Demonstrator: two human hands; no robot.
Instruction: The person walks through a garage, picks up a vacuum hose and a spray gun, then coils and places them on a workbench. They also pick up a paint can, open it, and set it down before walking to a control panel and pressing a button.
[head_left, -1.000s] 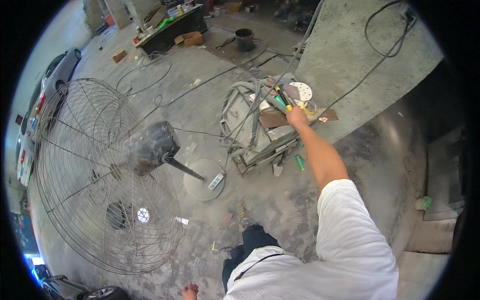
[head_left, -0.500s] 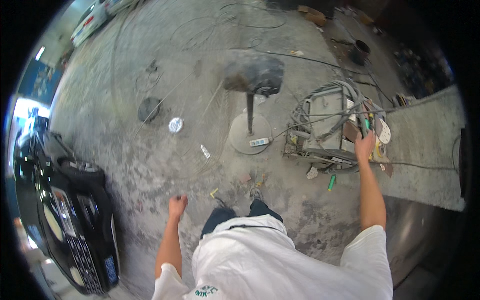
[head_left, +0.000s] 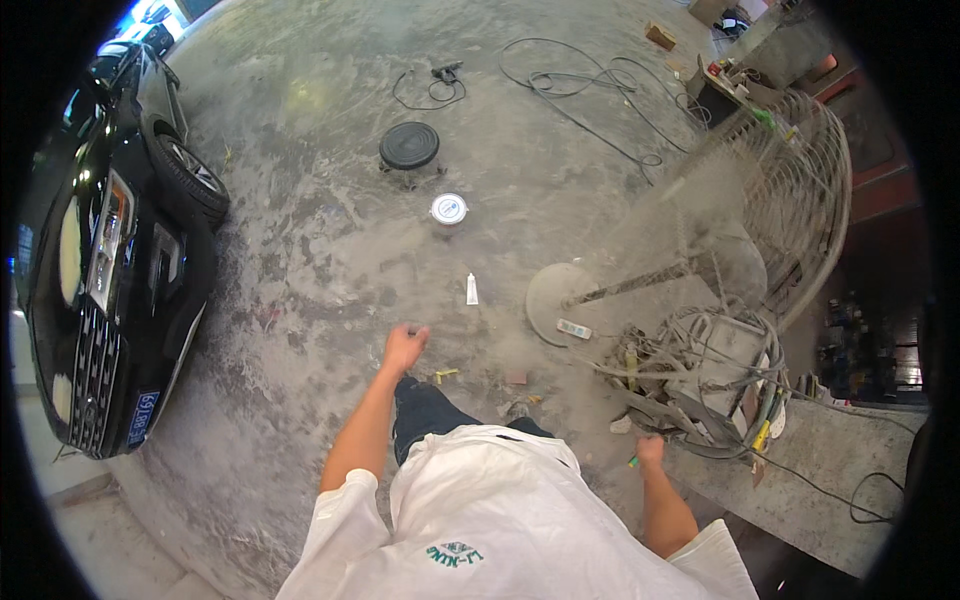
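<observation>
We are seeing both hands standing away from the black car (head_left: 150, 250), so neither is working on it. Pale patches are showing on its dark front; whether they are finished or waiting for more, we are not able to tell. The white tube (head_left: 472, 290) and the round tub (head_left: 449, 209) are lying out on the floor (head_left: 300, 270), with no hand touching them.

Our right hand (head_left: 650, 450) is hanging low beside the cart (head_left: 715, 345), on the side nearer us. A green stick (head_left: 633, 462) is showing at its edge, and only a short part is visible. That part is slanting down and left, away from the hand; its full long axis is staying hidden. The fingers there are looking curled, but we cannot be telling whether they are gripping the stick or merely passing in front of it.

Our left hand (head_left: 406, 346) is hovering above the floor, its fingers bending loosely; whether they are pinching anything, we cannot tell. Beyond it, the white tube is pointing its narrow end away from us, its long axis running nearly straight ahead.
</observation>
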